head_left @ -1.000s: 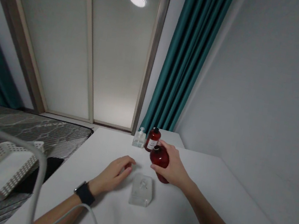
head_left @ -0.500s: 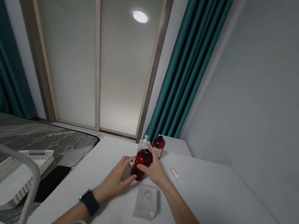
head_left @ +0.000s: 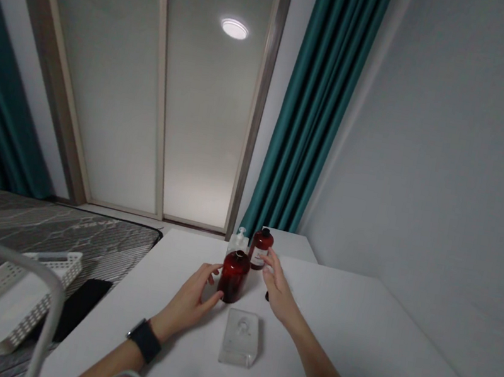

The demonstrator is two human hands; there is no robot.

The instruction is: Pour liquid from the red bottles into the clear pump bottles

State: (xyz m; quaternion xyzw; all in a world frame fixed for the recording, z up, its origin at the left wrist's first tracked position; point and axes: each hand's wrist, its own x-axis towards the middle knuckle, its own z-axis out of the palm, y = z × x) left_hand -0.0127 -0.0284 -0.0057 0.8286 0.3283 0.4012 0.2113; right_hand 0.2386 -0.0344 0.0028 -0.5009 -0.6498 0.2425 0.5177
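Note:
An uncapped dark red bottle (head_left: 233, 281) stands upright on the white table. My left hand (head_left: 191, 297), wearing a black watch, cups its left side with thumb and fingers spread; the fingertips are at or against the bottle, and whether they press on it I cannot tell. My right hand (head_left: 281, 295) is open, off the bottle, fingers stretched toward a second red bottle (head_left: 260, 250) with a black cap and white label. A small black piece (head_left: 267, 295) shows at the edge of my right hand, mostly hidden. Nearer me lies a clear, boxy pump bottle (head_left: 240, 338).
A clear pump bottle (head_left: 238, 240) stands behind the red bottle. On the left are a white perforated basket (head_left: 42, 302), a black flat object (head_left: 82, 308) and a grey curved tube (head_left: 53, 297). Beyond the table's far edge is a white surface (head_left: 293, 245) beside teal curtains (head_left: 312, 109).
My right hand has let go of the red bottle and moved right, with its fingers opening. My left hand stays beside the bottle. The black piece by my right hand has come into view.

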